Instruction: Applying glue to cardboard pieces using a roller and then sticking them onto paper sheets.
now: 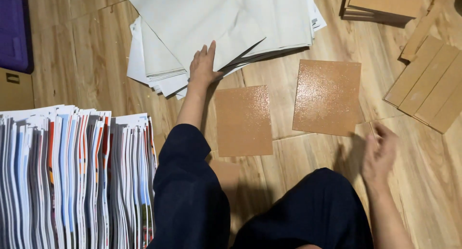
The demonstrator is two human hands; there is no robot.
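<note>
Wooden floor (72, 61): left hand (203, 66) flat on paper stack (216, 22).

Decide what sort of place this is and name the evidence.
Probably a home or small workshop floor used for hand assembly: a wooden floor, a pile of white sheets, brown boards and stacked printed covers.
</note>
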